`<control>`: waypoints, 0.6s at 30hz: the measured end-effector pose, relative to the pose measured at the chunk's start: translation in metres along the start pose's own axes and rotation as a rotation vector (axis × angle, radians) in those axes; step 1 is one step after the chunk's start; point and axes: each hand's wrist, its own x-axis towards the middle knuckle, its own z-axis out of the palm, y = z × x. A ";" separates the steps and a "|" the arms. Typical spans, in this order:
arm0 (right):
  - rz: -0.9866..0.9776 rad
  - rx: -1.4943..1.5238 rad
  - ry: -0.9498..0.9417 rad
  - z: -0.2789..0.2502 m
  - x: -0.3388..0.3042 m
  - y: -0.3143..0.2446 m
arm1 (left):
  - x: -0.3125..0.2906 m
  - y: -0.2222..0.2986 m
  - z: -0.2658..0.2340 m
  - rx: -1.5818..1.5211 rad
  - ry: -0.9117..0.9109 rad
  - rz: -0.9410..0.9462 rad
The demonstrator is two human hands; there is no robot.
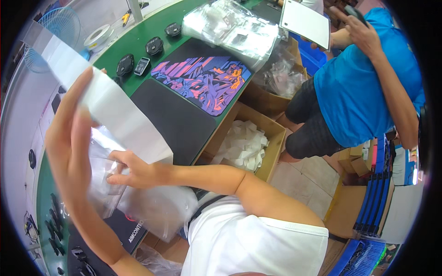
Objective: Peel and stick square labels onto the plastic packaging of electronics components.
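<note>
Clear plastic fills the middle of my view: a transparent bag (103,184) is held up above the near edge of the green workbench (133,41), with a long white sheet (106,103) standing tilted from the upper left down into the bag's mouth. My left hand (69,138) is raised beside the sheet, palm against the bag's left side, its fingers (76,92) long and pressed together along the white strip. My right hand (133,172) reaches across from the right, its fingers curled and pinching the bag's film just below the sheet's lower end. More crumpled clear bags (161,209) lie heaped under that wrist. On the bench behind sit a plain black mat (172,117) and, touching it, a mat printed in purple and orange (205,83), with small black devices (125,64) lined along the green surface and a pile of bagged items (235,30) further back. Beside the bench an open cardboard box (271,133) holds folded white paper pieces (241,145). A person in a blue shirt (363,78) stands at right, one hand on a white tablet-like board (306,20).
</note>
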 end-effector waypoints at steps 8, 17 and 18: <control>-0.114 -0.033 0.055 0.004 -0.025 -0.011 | 0.020 -0.110 0.003 -0.403 0.112 -0.316; -0.253 0.164 -0.121 -0.066 -0.033 -0.083 | 0.021 -0.079 0.011 -0.486 0.147 -0.109; -0.306 0.122 -0.065 -0.070 -0.028 -0.081 | 0.019 -0.085 0.009 -0.501 0.149 -0.092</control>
